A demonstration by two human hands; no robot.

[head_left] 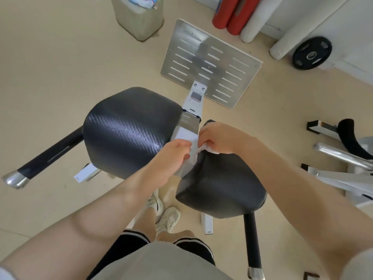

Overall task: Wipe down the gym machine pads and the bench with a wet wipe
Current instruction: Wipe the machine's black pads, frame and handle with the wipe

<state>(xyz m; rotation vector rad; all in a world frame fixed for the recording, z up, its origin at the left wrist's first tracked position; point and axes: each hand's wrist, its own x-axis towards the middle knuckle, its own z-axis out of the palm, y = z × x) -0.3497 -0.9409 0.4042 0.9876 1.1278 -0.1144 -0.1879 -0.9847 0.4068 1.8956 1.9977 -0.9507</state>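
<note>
The wet wipe (203,148) is a thin, limp scrap of white cloth, light and damp by the look of it, so it will bunch and fold rather than hold a shape; it is best taken with a pinch at a gathered edge and then flattened under the fingers for wiping. It sits at the upper inner corner of the right pad (220,178), in the gap beside the left pad (129,130), above the white frame bar (187,136) that runs between them. The right hand (220,138) has its fingers curled down and pinches the crumpled wipe against the pad's edge. The left hand (173,152) reaches in from the other side with fingertips drawn together near the wipe; it seems to tug at a loose end, though the overlap of the fingers leaves that uncertain. Both pads are firm, textured black vinyl, likely slick once wet.
</note>
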